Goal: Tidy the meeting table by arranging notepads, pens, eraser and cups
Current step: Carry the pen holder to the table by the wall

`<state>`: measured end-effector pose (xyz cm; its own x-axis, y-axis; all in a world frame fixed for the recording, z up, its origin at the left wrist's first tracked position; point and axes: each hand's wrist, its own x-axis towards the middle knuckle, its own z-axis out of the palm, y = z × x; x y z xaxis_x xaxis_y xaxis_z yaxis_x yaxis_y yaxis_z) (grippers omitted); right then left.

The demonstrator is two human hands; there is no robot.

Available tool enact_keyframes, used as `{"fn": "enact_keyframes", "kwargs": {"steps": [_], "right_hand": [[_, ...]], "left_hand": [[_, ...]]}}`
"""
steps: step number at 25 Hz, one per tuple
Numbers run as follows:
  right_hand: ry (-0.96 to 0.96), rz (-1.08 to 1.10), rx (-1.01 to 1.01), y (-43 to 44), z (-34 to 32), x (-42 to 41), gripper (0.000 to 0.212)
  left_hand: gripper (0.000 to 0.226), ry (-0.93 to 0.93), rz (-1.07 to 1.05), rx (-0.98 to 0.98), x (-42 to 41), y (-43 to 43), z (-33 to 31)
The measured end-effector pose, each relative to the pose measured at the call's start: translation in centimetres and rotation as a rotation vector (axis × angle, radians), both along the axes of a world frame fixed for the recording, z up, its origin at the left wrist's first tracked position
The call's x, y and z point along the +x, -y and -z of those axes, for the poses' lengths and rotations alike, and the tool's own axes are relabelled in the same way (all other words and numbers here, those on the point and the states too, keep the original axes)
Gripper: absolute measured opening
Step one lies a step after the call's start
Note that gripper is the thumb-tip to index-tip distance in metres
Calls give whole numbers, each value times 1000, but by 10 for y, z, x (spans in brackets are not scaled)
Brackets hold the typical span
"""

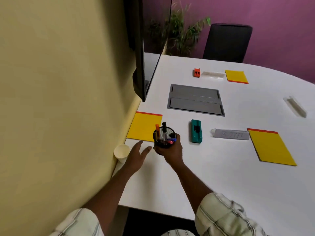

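Note:
My right hand (pixel 172 151) grips a black mesh pen holder (pixel 164 139) with several markers in it, held just above the white table (pixel 204 176). My left hand (pixel 138 155) is open, fingers spread, hovering over the table beside a paper cup (pixel 121 152) at the left edge. A yellow notepad (pixel 143 126) lies behind the holder. A teal eraser (pixel 196 131) lies to the right. Two more yellow notepads lie at the right (pixel 271 147) and far back (pixel 236 76). A small orange eraser (pixel 196 72) sits at the back.
A grey cable hatch (pixel 196 99) is set into the table's middle. Clear name holders lie at the back (pixel 212 74), the right (pixel 295 106) and near the right notepad (pixel 230 133). A screen (pixel 141 65) hangs on the left wall. A black chair (pixel 226 42) and a plant (pixel 180 31) stand behind.

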<state>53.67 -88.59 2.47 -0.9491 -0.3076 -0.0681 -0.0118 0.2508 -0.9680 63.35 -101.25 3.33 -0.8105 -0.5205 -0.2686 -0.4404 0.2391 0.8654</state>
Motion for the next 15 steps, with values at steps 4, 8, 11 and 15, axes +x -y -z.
{"fn": "enact_keyframes", "kwargs": {"steps": [4,8,11,15], "right_hand": [[-9,-4,-22,21,9,-63,82],[-69,33,-48,49,15,-129,79],[-64,49,-90,76,31,-177,77],[-71,69,-146,104,43,-224,73]], "left_hand": [[60,26,-59,-34,-55,17,-1],[65,148,-22,-117,-108,26,2],[67,247,8,-228,-147,31,13],[60,258,-10,-316,-191,33,21]]}}
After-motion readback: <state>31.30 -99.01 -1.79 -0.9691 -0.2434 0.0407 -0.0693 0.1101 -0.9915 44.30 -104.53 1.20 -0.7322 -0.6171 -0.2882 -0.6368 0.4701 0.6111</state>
